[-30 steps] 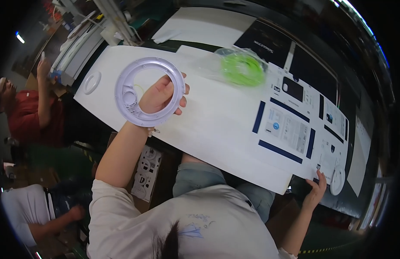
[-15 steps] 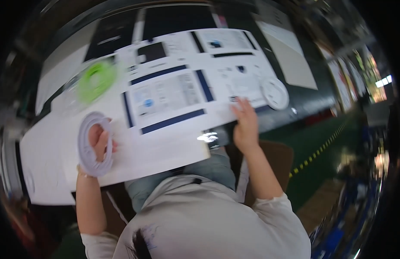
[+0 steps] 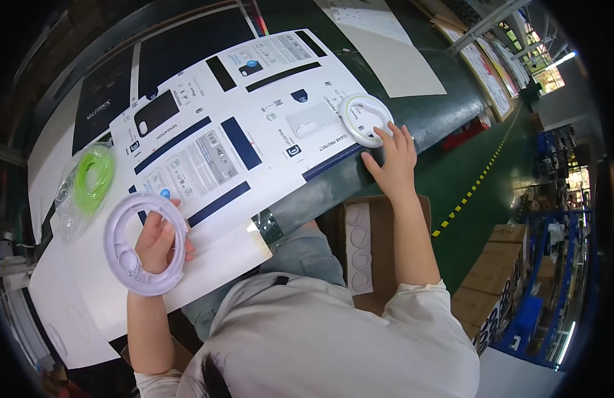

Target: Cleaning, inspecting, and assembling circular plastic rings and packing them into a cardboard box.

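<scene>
A pale lavender plastic ring [image 3: 112,242], with a small round cup [image 3: 128,260] set inside its band, is gripped in the left hand [image 3: 162,245] of a seated worker, whose fingers pass through the opening and curl around its right side, above a plain white sheet [image 3: 88,272] at the near left of the worktop [image 3: 320,202]. Across from it, the right hand [image 3: 394,162] is spread, thumb apart, its fingertips at the near right rim of a second, white ring [image 3: 363,137]; whether they press on it cannot be told. That white ring lies flat at the right end of a printed sheet [image 3: 274,156] marked with dark blue bars and product pictures. Beyond the left hand, a bright green coil [image 3: 103,182] rests in a clear plastic bag [image 3: 67,209]. Dark panels [image 3: 194,46] line the far side, with a grey-beige board [image 3: 413,73] farther right. Below the near edge, a brown box [image 3: 384,265] holds a white strip [image 3: 367,284] bearing round shapes. To the right, a yellow-and-black line [image 3: 476,186] crosses the green floor [image 3: 446,169] toward stacked cartons [image 3: 489,265] and blue shelving [image 3: 552,292].
</scene>
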`<state>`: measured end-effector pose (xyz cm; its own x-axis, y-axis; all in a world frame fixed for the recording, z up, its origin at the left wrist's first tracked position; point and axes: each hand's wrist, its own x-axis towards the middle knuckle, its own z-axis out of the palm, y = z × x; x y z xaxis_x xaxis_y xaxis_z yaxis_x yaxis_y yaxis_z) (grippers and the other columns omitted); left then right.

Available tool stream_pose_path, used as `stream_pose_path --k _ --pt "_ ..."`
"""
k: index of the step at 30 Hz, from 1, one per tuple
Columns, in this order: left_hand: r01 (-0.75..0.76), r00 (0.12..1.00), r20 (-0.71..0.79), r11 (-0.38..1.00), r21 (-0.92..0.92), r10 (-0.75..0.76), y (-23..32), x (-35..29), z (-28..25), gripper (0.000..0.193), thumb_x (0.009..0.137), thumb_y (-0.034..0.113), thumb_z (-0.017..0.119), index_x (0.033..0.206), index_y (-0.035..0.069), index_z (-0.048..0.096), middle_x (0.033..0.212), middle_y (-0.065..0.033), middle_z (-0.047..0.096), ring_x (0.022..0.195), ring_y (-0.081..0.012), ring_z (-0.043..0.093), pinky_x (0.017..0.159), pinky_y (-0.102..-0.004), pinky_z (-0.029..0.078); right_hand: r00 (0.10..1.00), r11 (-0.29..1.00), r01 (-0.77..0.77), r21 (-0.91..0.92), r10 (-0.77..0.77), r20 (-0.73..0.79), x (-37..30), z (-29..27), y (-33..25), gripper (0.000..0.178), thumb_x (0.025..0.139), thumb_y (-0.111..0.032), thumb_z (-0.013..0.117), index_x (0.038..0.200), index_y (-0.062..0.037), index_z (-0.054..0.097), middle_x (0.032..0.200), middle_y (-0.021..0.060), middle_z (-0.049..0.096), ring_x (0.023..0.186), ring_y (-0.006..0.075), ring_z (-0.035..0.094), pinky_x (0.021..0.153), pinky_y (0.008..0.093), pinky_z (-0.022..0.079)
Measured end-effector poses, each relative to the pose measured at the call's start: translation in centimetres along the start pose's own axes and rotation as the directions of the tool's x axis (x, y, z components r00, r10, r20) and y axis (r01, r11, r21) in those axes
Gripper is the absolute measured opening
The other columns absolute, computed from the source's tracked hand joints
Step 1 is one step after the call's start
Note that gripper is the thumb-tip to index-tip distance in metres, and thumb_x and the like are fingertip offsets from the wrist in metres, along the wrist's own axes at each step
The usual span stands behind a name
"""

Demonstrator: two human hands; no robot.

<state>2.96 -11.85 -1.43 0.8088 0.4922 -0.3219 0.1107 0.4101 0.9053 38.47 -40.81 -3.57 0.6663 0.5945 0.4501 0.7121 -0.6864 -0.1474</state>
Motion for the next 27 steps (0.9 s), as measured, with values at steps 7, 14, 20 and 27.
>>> stream_pose_path --k 7,14,20,27 --pt "0.100 0.982 0.179 0.978 -0.181 -0.067 0.2 1.0 1.8 0.052 0.096 0.020 0.055 0.142 0.007 0.035 0.095 -0.0075 0.062 0.071 -0.0179 0.067 0.055 -0.0271 0.056 0.985 0.974 0.162 0.156 -0.152 -0.077 -0.1 -0.7 -0.9 0.023 0.083 -0.013 0.065 0.106 -0.0079 0.067 0.130 0.0129 0.057 0.128 0.0394 0.043 0.106 0.0476 0.032" --pt "0.120 0.980 0.185 0.952 -0.281 -0.069 -0.4 0.1 0.5 0.053 0.098 0.022 0.054 0.144 0.009 0.032 0.105 -0.0123 0.063 0.076 -0.0195 0.069 0.060 -0.0285 0.059 0.960 0.890 0.278 0.362 -0.248 -0.129 -2.0 0.0 -5.0 0.026 0.083 -0.001 0.057 0.107 -0.0071 0.065 0.125 0.0104 0.061 0.127 0.0351 0.045 0.107 0.0446 0.033" --pt "0.124 0.969 0.240 0.946 -0.300 -0.051 -0.4 -0.2 -0.2 0.052 0.099 0.023 0.051 0.144 0.010 0.031 0.102 -0.0146 0.064 0.075 -0.0195 0.069 0.060 -0.0288 0.059 0.953 0.790 0.271 0.549 -0.299 -0.040 -3.3 1.0 -6.9 0.036 0.081 0.005 0.054 0.116 -0.0033 0.061 0.121 0.0104 0.063 0.121 0.0338 0.051 0.105 0.0420 0.036" --pt "0.151 0.980 0.167 0.947 -0.282 -0.106 -0.5 -0.7 -0.6 0.048 0.099 0.022 0.052 0.142 0.009 0.035 0.097 -0.0130 0.064 0.072 -0.0182 0.068 0.061 -0.0285 0.058 0.941 0.770 0.282 0.572 -0.339 -0.008 -3.4 0.7 -8.4 0.025 0.084 -0.005 0.056 0.108 -0.0038 0.064 0.117 0.0108 0.064 0.118 0.0350 0.053 0.103 0.0432 0.038"
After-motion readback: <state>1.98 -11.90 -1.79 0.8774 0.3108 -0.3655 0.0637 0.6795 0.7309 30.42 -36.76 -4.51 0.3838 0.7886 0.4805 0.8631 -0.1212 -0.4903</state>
